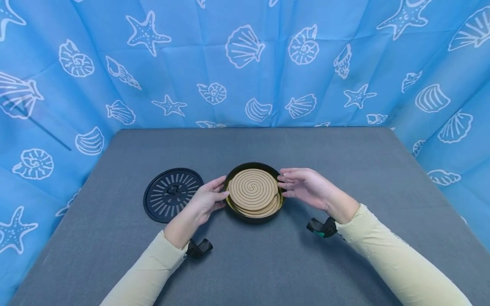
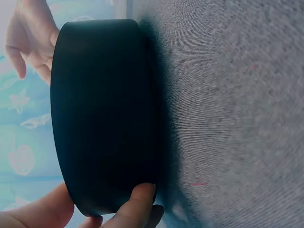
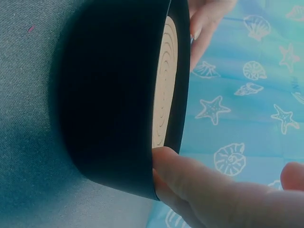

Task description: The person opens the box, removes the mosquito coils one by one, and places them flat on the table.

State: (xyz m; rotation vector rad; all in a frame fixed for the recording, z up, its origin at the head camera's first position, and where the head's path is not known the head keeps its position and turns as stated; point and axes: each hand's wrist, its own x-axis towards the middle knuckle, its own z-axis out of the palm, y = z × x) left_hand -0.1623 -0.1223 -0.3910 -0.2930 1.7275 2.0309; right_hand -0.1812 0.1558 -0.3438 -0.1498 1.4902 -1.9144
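Note:
A round black tin (image 1: 255,220) stands on the table, holding a stack of tan mosquito coils (image 1: 252,189). The top coil sits shifted toward the far left over those under it. At the tin's left side, my left hand (image 1: 204,197) grips its wall, the thumb at the rim and a finger (image 2: 137,202) low on the outside. On the opposite side, my right hand (image 1: 308,187) has its fingers extended to the rim. One fingertip (image 3: 164,154) touches the edge beside the coils, while the right thumb (image 3: 292,175) stays apart from the tin.
A slotted black lid (image 1: 158,214) with a small centre handle lies to the left, partly behind my left forearm. Grey cloth covers the table (image 1: 260,263). Blue curtains (image 1: 245,76) with shell and starfish prints enclose the back and both sides.

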